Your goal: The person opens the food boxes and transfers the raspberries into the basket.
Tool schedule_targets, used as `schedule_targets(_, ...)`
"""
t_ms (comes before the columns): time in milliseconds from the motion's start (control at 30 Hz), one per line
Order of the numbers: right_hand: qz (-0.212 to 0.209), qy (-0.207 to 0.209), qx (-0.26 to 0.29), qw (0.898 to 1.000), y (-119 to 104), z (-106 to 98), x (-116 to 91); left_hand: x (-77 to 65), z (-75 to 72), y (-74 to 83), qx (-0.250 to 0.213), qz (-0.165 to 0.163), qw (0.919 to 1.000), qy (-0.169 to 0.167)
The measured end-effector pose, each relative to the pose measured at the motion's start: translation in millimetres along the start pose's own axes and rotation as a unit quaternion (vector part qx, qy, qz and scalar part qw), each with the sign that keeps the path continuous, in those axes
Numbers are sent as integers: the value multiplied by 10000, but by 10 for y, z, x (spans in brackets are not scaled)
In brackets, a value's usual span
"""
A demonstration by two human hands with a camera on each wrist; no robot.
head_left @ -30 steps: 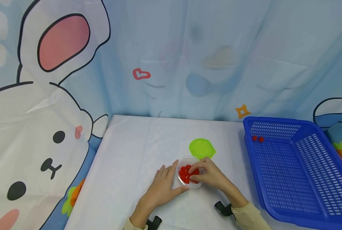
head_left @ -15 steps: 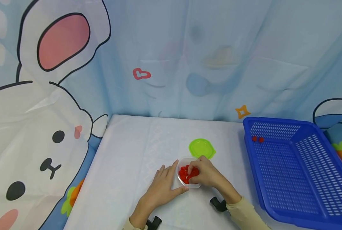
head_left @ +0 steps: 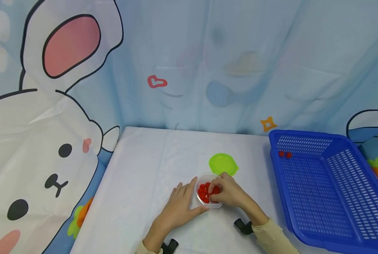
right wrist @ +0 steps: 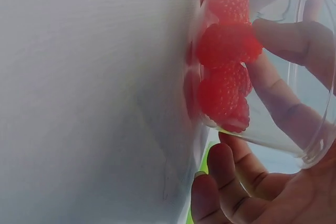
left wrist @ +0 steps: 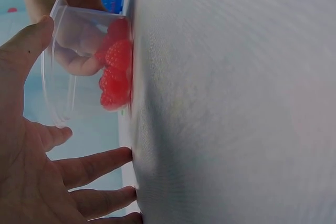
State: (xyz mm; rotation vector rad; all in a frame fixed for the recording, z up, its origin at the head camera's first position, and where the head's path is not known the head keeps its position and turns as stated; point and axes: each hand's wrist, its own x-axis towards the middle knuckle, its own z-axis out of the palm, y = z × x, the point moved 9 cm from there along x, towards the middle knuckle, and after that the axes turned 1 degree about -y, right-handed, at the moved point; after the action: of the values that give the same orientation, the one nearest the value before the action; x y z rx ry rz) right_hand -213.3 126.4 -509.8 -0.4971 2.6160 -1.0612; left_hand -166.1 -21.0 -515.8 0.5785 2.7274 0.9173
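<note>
A clear plastic cup (head_left: 202, 201) with several red raspberries (left wrist: 118, 59) in its bottom stands on the white-covered table. My left hand (head_left: 180, 209) lies along its left side, fingers spread and nearly straight. That thumb and index finger (left wrist: 55, 136) touch the rim, while the other fingertips reach down to the cloth. From the right, my right hand (head_left: 229, 190) reaches into the cup. Its thumb and index finger (right wrist: 281, 35) pinch a raspberry (right wrist: 226, 43) at the top of the pile. The remaining fingers stay outside, curled beside the cup wall.
Just behind the cup lies a bright green lid (head_left: 223, 164). A large blue plastic basket (head_left: 322, 190) stands at the right, with two small red pieces (head_left: 285, 154) at its far left corner. A printed curtain (head_left: 189, 63) hangs behind the table.
My right hand has shifted slightly left, its thumb and index finger coming together lower in the cup. The left hand, cup, lid and basket stay in place.
</note>
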Motion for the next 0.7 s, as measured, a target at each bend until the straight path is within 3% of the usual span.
schedule_targets(200, -222, 202, 317, 9990, -17, -88, -36, 0, 7, -1, -24, -27, 10000, -19)
schedule_targets(467, -651, 853, 821, 9908, -29, -274, -68, -1, 9, -2, -51, -41, 10000, -59)
schedule_targets(700, -677, 1329, 1057, 9831, -4, -392, -112, -2, 22, -17, -73, -91, 9999, -49)
